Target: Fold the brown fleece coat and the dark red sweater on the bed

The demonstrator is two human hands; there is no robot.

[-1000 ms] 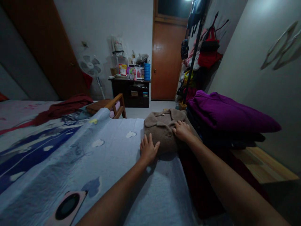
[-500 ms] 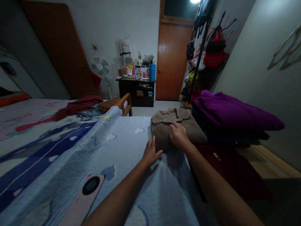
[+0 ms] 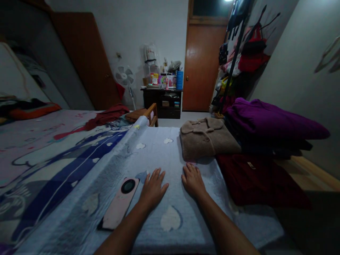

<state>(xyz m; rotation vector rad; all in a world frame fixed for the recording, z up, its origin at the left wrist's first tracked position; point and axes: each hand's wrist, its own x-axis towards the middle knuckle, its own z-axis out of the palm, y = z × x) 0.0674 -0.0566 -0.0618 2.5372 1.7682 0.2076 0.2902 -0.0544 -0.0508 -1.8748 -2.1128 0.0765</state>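
Observation:
My left hand [image 3: 154, 187] is spread over the light blue bed cover [image 3: 156, 159], its fingers apart and holding nothing. To its left lies a pink phone [image 3: 119, 205] with a round black camera ring. My right hand [image 3: 193, 180] is over the cover just in front of a folded brown fleece jacket [image 3: 208, 138]; its fingers are extended and hold nothing. Whether either palm presses on the cover I cannot tell. The jacket lies flat with its collar at the far side. Right of it is a folded dark red garment [image 3: 255, 180] with a small label.
A purple folded garment [image 3: 273, 118] tops a dark pile at the right. On the left, a second bed surface [image 3: 69, 152] carries a crumpled red cloth [image 3: 106, 118]. Farther back stand a fan [image 3: 124, 76], a black cabinet [image 3: 162, 102] and a wooden door [image 3: 202, 63].
Both hands have left the brown jacket and come back nearer to me over the bed cover. The jacket remains folded in place. The view has turned slightly left.

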